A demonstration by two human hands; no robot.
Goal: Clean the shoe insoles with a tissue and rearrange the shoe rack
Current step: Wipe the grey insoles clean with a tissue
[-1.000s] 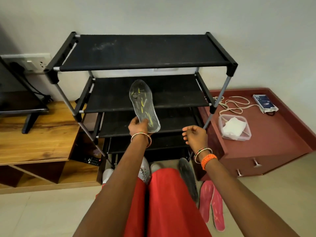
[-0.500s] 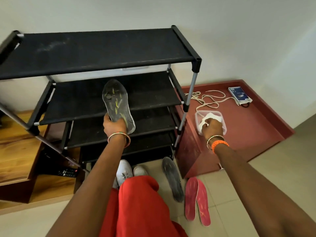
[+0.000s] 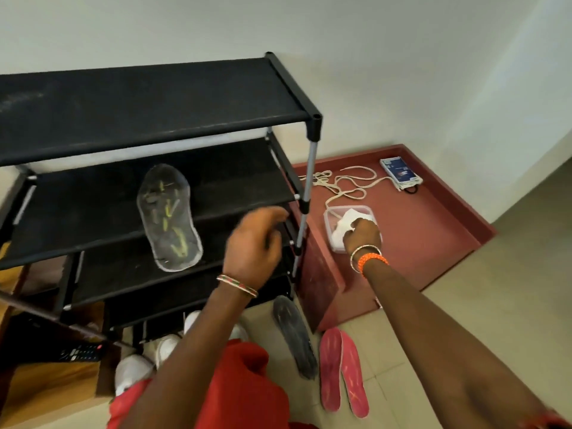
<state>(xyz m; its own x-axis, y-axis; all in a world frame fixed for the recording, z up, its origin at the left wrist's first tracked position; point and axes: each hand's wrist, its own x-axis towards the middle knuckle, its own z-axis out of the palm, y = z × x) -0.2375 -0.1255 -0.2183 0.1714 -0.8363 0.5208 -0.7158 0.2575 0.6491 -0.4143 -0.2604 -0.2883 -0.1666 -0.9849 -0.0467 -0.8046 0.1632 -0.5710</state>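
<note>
Since the earlier frame, the left hand (image 3: 252, 243) had let go of the grey insole (image 3: 168, 216), which now lay across the front edges of the shoe rack (image 3: 154, 113) shelves at about ten o'clock from that hand; its fingers were loosely curled and held nothing. The right hand (image 3: 362, 235) was pinching the white tissue (image 3: 348, 219) inside the clear container (image 3: 332, 212) on the red cabinet (image 3: 433, 227), at three o'clock from the rack. A dark insole (image 3: 294, 335) and pink insoles (image 3: 342, 370) lay on the floor at six o'clock. Judgement: lift a single tissue cleanly, steadying the container if it rises, then wipe each insole heel to toe
</note>
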